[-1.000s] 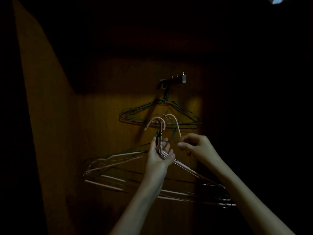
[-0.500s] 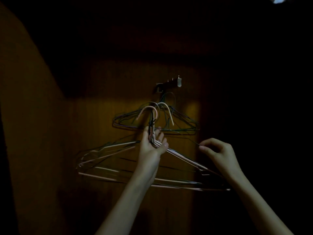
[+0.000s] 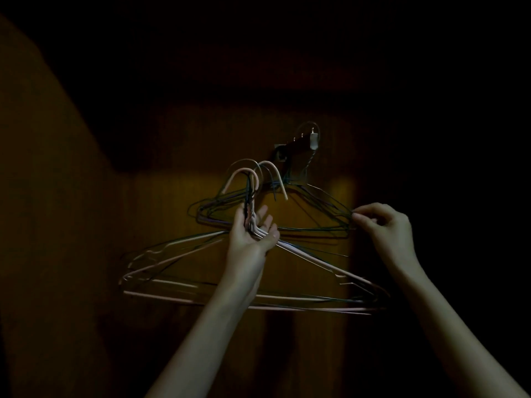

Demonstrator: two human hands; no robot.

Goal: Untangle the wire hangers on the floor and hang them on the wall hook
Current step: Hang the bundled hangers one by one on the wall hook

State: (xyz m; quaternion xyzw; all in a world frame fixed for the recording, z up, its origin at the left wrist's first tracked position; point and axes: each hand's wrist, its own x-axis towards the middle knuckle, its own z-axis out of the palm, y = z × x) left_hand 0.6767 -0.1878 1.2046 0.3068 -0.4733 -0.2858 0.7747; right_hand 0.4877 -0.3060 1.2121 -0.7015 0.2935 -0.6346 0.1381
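Several pale pink and dark wire hangers (image 3: 275, 248) hang bunched by their necks in the left hand (image 3: 253, 234), fingers loosely curled around them below the wall hook (image 3: 301, 142). Right hand (image 3: 385, 222) pinches, fingertips together, the corner of dark green wire hangers (image 3: 324, 202) already on that hook

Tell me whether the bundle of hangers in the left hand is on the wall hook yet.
Not yet. The left hand grips the bundle by its necks, its curved tops below the wall hook.

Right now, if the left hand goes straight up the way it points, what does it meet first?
Probably the dark hangers already on the wall hook. The left hand points its bundle up at them. Depth is unclear in the dim light.
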